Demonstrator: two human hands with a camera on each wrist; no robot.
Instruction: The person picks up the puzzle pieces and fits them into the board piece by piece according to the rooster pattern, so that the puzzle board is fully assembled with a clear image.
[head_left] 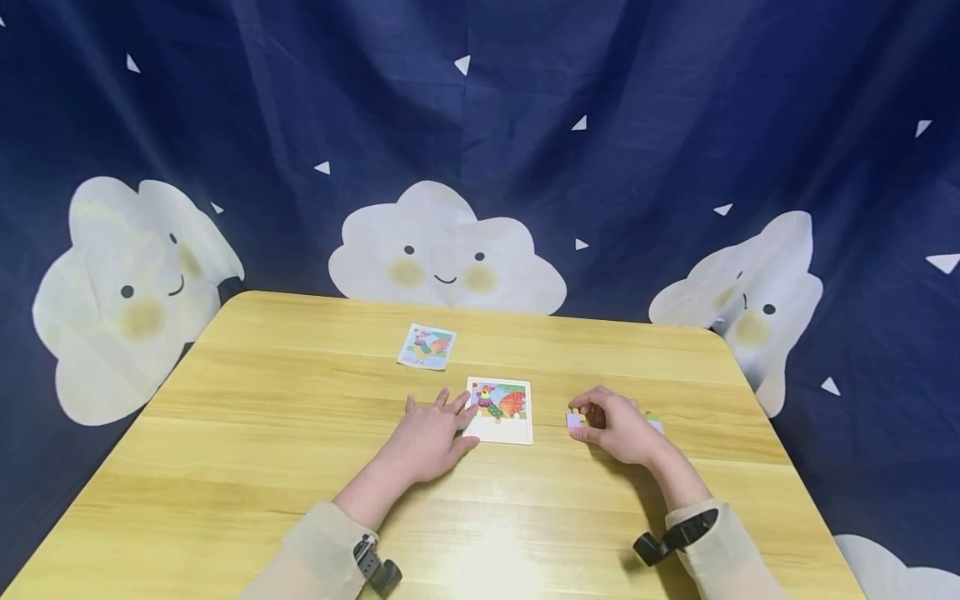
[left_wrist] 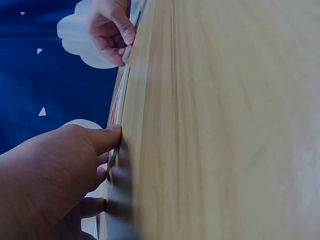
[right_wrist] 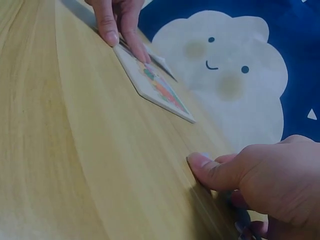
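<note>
A white-framed puzzle board lies on the table between the hands. Its upper part is filled with a rooster picture, while its lower strip is bare white. My left hand rests at the board's left side with fingers spread and fairly straight, fingertips on its edge. To the right of the board, my right hand pinches a pale lilac puzzle piece between thumb and fingers, low over the table. In the right wrist view, the right thumb covers most of that piece.
A picture card with the same rooster lies behind the board, to the left. Another puzzle piece shows partly behind the right hand. The wooden table backs onto a dark blue curtain with printed clouds.
</note>
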